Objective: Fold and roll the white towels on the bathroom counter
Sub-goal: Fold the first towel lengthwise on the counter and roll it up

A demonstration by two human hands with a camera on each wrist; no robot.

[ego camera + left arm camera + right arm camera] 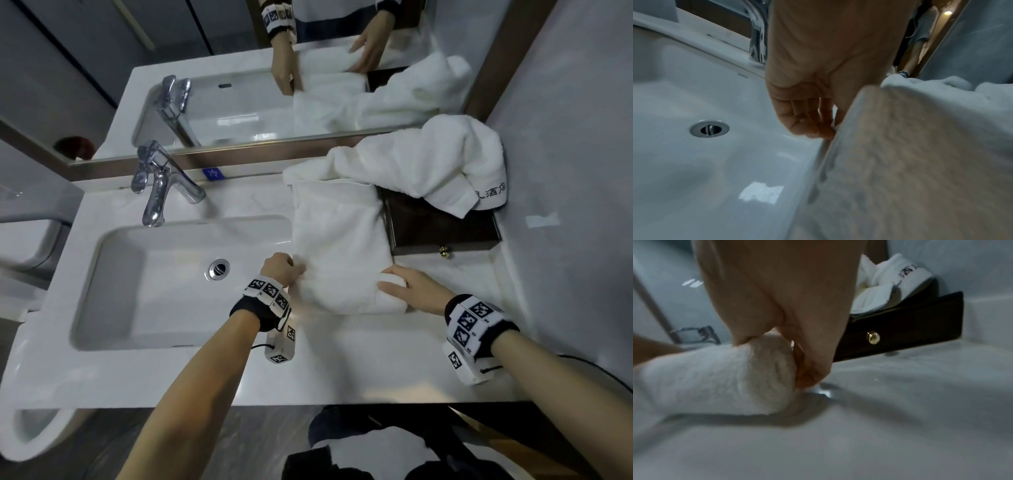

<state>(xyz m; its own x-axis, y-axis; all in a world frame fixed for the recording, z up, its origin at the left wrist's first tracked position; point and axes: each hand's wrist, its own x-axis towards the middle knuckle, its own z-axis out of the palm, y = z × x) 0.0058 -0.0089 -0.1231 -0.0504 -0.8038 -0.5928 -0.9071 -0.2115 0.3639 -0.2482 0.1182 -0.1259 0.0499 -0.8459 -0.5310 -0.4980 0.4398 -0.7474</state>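
Roll started: your left hand (281, 270) and right hand (407, 287) both grip the towel (337, 240) roll near the counter (342, 359) front edge. Most unrolled; second towel (428, 161) crumpled at back right corner.

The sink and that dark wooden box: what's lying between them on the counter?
In the head view, the folded towel lies between the sink and the dark box, its near end rolled under both hands.
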